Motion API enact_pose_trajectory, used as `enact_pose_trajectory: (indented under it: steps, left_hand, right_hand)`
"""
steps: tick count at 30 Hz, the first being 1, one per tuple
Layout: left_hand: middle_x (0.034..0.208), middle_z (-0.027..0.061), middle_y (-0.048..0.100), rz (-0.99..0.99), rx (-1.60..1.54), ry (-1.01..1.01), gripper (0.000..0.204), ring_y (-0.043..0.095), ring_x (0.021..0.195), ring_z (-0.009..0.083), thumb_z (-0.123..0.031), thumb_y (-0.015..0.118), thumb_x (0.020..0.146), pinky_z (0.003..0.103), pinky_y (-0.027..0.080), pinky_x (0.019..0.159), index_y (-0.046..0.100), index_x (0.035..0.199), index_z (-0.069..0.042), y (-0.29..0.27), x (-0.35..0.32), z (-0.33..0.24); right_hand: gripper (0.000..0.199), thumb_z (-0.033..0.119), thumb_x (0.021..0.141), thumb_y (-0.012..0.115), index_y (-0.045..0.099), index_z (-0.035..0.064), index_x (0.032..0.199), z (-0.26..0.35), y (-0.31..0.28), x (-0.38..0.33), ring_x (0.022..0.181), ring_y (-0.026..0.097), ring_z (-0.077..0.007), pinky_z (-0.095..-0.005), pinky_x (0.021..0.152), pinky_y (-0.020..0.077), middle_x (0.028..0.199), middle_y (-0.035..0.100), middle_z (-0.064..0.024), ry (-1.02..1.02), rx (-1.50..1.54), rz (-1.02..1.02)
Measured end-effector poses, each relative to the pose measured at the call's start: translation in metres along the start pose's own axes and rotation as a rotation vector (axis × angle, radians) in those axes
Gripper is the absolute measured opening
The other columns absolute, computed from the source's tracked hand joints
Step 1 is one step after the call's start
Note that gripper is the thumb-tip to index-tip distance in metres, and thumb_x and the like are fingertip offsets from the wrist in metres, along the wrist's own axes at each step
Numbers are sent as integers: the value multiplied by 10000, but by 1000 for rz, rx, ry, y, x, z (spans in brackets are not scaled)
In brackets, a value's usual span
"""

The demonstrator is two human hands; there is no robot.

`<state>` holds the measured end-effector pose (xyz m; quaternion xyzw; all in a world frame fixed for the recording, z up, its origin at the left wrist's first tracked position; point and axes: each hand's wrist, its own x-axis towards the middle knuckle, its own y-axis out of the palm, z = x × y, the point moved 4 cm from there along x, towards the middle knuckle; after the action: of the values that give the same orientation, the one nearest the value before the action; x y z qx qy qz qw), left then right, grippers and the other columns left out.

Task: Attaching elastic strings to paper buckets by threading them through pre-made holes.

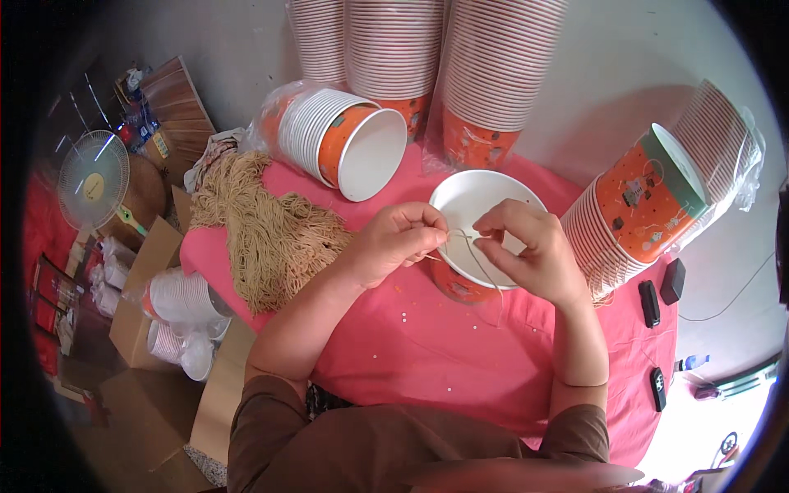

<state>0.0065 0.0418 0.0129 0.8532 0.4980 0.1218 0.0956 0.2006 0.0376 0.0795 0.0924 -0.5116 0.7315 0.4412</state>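
Over a white-lined paper bucket (460, 283) with an orange outside, my left hand (400, 244) pinches a thin beige cord (491, 274) between thumb and fingertips. The cord makes a small bend beside my right hand (530, 251) and hangs down across the bucket's rim. My right thumb and forefinger are curved and apart, close to that bend; no firm grip on the cord shows. To the left of my left forearm lies a big heap of beige cords (283, 238) on the red cloth.
A sleeve of nested buckets (329, 140) lies behind, with tall bucket stacks (501, 66) against the wall. Another stack (641, 201) leans at right, near small black objects (649, 304). White beads (403, 317) dot the red tablecloth (378, 361). Cardboard boxes (156, 403) and a fan (94, 179) are left.
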Motion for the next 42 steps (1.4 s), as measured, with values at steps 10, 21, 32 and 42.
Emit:
enact_pose_trajectory:
  steps: [10,21,32,42]
  left_hand:
    - [764,-72,567,-3,39,7,82,468,638,-3,-132,643,926,168,357,540,658,967,-64,2,0,-3]
    - [823,-15,634,48,151,13,119,539,713,18,-119,640,941,166,409,598,664,1007,-23,2,-7,-8]
    - [848,-18,654,7,93,6,125,539,703,10,-96,635,958,170,401,579,670,1051,-19,16,-9,-1]
    - [902,-1,668,50,28,85,143,577,777,19,-71,637,962,174,455,640,661,1074,14,17,-10,1]
  right_hand:
    - [119,38,774,730,653,34,864,7,8,3,662,647,-285,-383,597,496,779,647,-92,-208,-122,-87]
    - [44,-34,848,673,642,-30,879,6,-11,-1,787,667,-258,-341,705,516,842,666,-124,-13,78,-49]
    - [71,54,799,706,663,34,851,16,3,2,654,630,-297,-391,582,482,772,644,-96,-181,-75,-73]
    - [65,75,808,708,654,47,830,16,8,3,640,619,-294,-395,583,479,742,627,-94,-172,-94,-69]
